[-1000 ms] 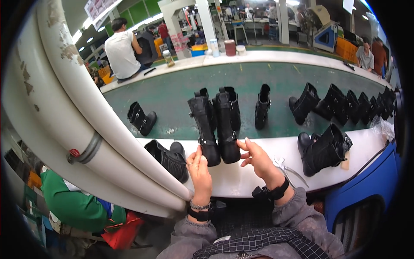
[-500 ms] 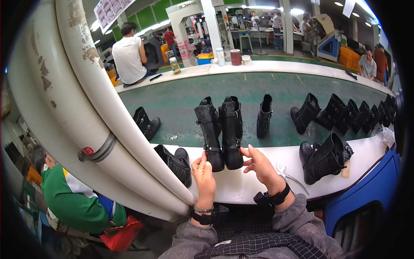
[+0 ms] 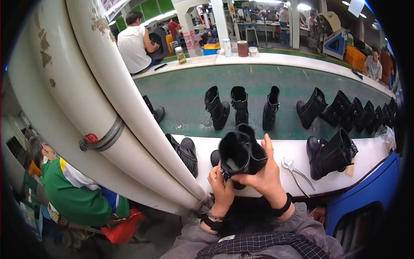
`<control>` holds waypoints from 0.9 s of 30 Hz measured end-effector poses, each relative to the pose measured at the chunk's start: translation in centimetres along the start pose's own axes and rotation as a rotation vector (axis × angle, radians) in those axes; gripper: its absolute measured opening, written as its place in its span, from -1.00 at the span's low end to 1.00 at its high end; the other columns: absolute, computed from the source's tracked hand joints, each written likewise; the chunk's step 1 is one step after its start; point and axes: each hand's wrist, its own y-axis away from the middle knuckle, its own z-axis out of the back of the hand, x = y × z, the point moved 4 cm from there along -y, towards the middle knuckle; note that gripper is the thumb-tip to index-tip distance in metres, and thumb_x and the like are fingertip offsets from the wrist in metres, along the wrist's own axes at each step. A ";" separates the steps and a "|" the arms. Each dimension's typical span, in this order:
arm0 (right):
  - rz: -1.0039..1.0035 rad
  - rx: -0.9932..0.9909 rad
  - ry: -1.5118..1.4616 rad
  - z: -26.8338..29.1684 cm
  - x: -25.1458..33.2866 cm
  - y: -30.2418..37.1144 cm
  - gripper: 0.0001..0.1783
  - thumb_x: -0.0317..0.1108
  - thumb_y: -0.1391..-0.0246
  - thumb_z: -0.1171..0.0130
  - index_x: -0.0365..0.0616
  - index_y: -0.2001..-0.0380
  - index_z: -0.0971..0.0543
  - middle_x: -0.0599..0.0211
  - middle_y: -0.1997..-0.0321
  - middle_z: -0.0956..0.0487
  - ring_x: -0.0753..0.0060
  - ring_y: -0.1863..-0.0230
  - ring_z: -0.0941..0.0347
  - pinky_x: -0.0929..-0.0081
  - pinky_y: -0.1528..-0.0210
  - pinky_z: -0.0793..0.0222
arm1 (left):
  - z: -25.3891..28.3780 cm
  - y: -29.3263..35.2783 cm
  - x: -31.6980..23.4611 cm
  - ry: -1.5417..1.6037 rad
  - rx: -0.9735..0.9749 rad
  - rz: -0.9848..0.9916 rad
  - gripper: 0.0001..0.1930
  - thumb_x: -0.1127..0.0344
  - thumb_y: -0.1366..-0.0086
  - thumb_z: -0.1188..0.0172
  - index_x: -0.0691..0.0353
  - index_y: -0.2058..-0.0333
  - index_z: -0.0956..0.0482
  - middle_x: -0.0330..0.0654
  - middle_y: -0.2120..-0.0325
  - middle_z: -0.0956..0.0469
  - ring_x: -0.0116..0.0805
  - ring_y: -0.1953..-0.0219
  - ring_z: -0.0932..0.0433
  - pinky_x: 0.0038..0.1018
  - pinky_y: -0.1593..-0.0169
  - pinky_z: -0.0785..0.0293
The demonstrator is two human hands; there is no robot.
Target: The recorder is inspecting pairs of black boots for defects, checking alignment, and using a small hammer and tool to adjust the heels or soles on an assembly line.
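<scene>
Close in front of me a pair of black boots (image 3: 234, 152) is tilted so that the open shafts face me. My left hand (image 3: 221, 187) pinches the left boot's upper edge, near a buckle. My right hand (image 3: 268, 178) grips the shafts from the right side, its thumb across the near rim and its fingers partly hidden behind. The soles are mostly out of sight. Beside my right hand, metal pliers (image 3: 296, 176) lie with spread handles on the white ledge (image 3: 282, 149).
Several black boots (image 3: 239, 105) stand on the green conveyor belt (image 3: 181, 97). More boots lie on the ledge, left (image 3: 185, 151) and right (image 3: 331, 154). Thick white pipes (image 3: 129, 108) block the left side. A blue machine part (image 3: 362, 185) stands at right. People work around.
The pair of boots has tipped, turning its openings toward me and coming nearer. My right hand, formerly spread beside the boots, now grips the shafts. My left hand has moved to the upper edge.
</scene>
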 end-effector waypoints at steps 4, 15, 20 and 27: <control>0.086 -0.003 0.124 -1.4 0.3 0.2 0.29 -0.05 0.46 -0.57 -0.29 -0.32 -0.09 -0.09 0.08 -0.57 0.02 0.25 -0.64 0.31 0.26 -0.56 | 0.1 0.3 1.4 -0.031 -0.004 0.003 -0.50 0.43 -0.19 -0.05 0.35 -0.15 -0.41 0.01 0.00 -0.37 -0.08 0.00 -0.29 -0.30 -0.11 -0.20; 0.331 0.308 0.255 -5.9 5.0 -11.0 -0.51 -0.28 0.25 -0.39 -0.35 0.30 -0.43 -0.04 0.52 -0.57 -0.02 0.43 -0.59 0.30 0.38 -0.45 | 0.3 -1.5 2.0 -0.036 -0.168 -0.059 -0.52 0.37 -0.34 0.10 0.43 -0.21 -0.27 0.15 -0.09 -0.30 0.03 -0.09 -0.28 -0.22 -0.22 -0.14; 0.351 0.296 -0.020 -7.7 7.2 -17.9 -0.52 -0.25 0.32 -0.36 -0.38 0.33 -0.51 -0.05 0.39 -0.60 0.07 0.30 -0.58 0.30 0.17 -0.45 | 0.2 -0.6 3.9 0.047 -0.209 0.066 -0.46 0.34 -0.34 0.08 0.38 -0.26 -0.13 0.07 -0.14 -0.17 -0.09 -0.12 -0.20 -0.24 -0.18 -0.14; 0.449 -0.083 -0.460 -15.9 4.7 -24.2 -0.51 -0.27 0.12 -0.39 -0.24 0.13 -0.47 0.01 0.28 -0.65 0.09 0.22 -0.62 0.34 0.15 -0.49 | -0.6 -0.3 4.4 0.051 -0.065 0.137 -0.55 0.32 -0.25 -0.09 0.39 -0.07 -0.31 0.10 -0.07 -0.27 0.01 -0.11 -0.25 -0.18 -0.18 -0.18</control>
